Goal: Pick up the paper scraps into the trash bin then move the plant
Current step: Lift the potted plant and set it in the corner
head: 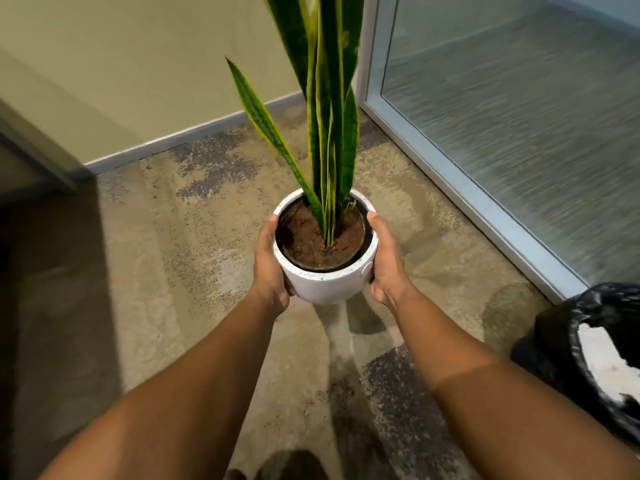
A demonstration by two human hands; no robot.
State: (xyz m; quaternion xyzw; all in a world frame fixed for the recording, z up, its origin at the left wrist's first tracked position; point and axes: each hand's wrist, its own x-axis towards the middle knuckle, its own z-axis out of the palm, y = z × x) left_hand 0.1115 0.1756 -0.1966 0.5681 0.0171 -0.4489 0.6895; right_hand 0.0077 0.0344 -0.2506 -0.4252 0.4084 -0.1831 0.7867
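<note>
A snake plant [329, 109] with tall green, yellow-edged leaves stands in a round white pot [329, 285] filled with brown soil. I hold the pot above the carpet, with its shadow on the floor below it. My left hand [268, 268] grips the pot's left side and my right hand [384, 265] grips its right side, fingers curled round the wall. At the right edge stands a trash bin [554, 344] lined with a black bag, with white paper scraps [606, 362] inside it.
Beige and grey patterned carpet [194, 258] covers the floor. A beige wall with a grey baseboard [180, 138] runs along the back. A frosted glass panel in a metal frame [460, 195] closes the right side. A dark piece of furniture stands at far left.
</note>
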